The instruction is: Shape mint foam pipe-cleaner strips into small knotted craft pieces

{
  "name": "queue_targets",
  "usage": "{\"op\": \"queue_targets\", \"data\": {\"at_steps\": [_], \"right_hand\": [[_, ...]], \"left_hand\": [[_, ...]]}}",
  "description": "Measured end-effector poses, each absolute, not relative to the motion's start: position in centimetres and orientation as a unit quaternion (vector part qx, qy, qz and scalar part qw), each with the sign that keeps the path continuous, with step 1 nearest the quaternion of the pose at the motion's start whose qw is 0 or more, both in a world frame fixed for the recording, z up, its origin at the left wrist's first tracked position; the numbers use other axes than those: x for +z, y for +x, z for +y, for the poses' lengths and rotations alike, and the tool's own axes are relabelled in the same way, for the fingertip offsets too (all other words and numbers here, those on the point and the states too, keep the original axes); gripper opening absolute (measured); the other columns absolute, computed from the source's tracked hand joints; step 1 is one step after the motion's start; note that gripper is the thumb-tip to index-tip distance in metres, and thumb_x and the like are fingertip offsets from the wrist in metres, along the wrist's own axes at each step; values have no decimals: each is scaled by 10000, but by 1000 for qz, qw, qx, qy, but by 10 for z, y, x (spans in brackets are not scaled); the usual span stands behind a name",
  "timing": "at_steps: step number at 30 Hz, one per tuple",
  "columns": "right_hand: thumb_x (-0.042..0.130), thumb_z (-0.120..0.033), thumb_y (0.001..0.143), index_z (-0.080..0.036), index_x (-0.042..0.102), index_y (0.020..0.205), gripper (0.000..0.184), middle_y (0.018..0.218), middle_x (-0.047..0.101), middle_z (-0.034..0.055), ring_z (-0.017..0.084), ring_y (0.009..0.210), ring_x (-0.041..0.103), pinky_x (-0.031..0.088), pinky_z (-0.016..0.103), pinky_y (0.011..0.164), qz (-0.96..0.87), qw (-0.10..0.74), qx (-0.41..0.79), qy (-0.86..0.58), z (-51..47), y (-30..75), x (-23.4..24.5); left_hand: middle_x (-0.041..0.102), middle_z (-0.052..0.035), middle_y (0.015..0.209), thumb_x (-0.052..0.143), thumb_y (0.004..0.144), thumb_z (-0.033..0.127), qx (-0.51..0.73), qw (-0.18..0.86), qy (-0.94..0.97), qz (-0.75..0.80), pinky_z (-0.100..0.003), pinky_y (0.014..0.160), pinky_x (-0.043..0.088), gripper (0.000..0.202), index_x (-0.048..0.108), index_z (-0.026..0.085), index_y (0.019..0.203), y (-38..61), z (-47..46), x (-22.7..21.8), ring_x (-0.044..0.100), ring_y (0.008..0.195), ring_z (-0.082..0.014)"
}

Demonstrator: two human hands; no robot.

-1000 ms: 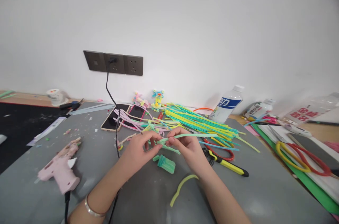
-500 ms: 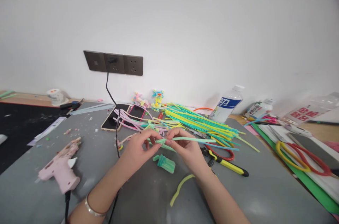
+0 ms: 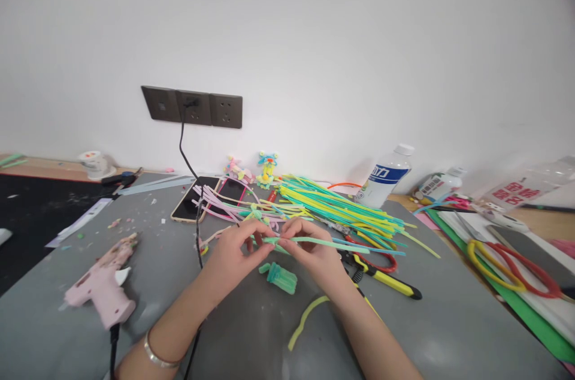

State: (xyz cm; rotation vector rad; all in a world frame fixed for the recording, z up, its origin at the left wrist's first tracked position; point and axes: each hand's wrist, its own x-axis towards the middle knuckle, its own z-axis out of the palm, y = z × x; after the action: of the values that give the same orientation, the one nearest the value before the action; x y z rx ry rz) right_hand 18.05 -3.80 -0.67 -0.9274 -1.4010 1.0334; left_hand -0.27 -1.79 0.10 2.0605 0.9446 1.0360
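Between my two hands is a pale green pipe cleaner (image 3: 332,243), its free end reaching out to the right. My left hand (image 3: 245,246) pinches it at a small bent or bunched part near the fingertips. My right hand (image 3: 309,251) grips the same pipe cleaner just beside that, thumb and fingers closed. Right below the hands lies a teal-green bundle of short pipe cleaner pieces (image 3: 282,278) on the grey table. A loose yellow-green pipe cleaner (image 3: 306,321) curves near my right forearm. The exact shape inside the fingertips is partly hidden.
Green and yellow pipe cleaners (image 3: 341,209) are heaped behind the hands. Yellow-black pliers (image 3: 386,281) lie to the right, a pink glue gun (image 3: 101,287) to the left. Phones (image 3: 191,203), a black cable (image 3: 197,236), a bottle (image 3: 387,176) and scissors (image 3: 494,263) surround the area.
The pipe cleaner's free end has swung slightly down and rightward. My right hand has shifted a little; my left hand stays nearly still.
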Motion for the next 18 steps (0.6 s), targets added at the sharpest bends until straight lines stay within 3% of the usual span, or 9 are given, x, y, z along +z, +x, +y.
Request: {"op": "queue_targets", "data": {"at_steps": [8,13,18], "right_hand": [[719,-283,827,-185,630,753,151,769,607,11,148,720,557,433,255,658,-602,521,447,-408,-39,183,-3],[711,-258,843,-196,658,813,86,824,630,26,167,784,594,467,266,695,-621,529,436,-381,-41,185,1],[708,-233,852,-200,655,815,72,829,619,29,172,802,590,463,270,699,-661,523,399,-361,-43,187,3]], "left_hand": [[699,5,763,670,836,197,416,321,774,355,-199,607,468,63,707,187,886,-5,-21,2,616,649,-116],[742,-27,782,713,811,280,416,414,718,372,-224,637,498,126,758,179,868,-5,-19,2,651,691,-149],[761,-27,770,763,749,259,419,486,671,373,-226,680,522,112,773,170,816,-5,-19,7,674,720,-157]]}}
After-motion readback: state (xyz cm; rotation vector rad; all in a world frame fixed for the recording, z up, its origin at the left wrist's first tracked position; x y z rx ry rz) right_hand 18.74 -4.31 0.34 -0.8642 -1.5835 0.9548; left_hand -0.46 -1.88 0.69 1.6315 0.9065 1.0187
